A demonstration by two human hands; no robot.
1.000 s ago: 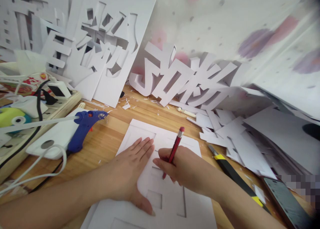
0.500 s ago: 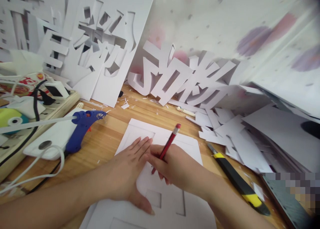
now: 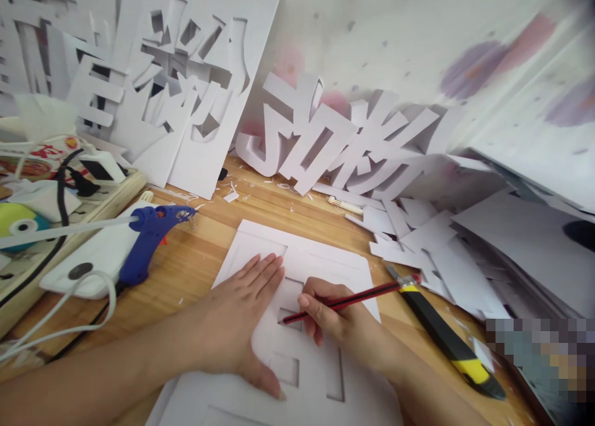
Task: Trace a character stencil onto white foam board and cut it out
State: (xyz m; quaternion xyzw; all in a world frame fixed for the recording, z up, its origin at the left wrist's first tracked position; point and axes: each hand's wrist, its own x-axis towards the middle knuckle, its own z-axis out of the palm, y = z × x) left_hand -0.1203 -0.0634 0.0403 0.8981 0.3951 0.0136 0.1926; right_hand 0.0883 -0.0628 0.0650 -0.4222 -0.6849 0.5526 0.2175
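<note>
A white board (image 3: 325, 252) with rectangular cut-outs lies on the wooden table, over another white sheet. My left hand (image 3: 232, 308) rests flat on its left part, fingers stretched out and thumb apart. Between the fingers of my right hand (image 3: 334, 314) is a red and black pencil (image 3: 346, 300), tilted low with its eraser end to the right. The pencil's tip touches or hovers at the left edge of a small rectangular cut-out; which of these, I cannot tell.
A yellow and black utility knife (image 3: 441, 333) lies right of the board. White offcuts (image 3: 446, 252) pile up behind it. A blue glue gun (image 3: 149, 240) and a power strip (image 3: 111, 196) are at left. Cut-out white characters (image 3: 307, 141) lean along the back.
My right hand has shifted slightly right and turned, so the pencil has swung from steep to nearly lying down, its eraser end now far right. My left hand has stayed in place.
</note>
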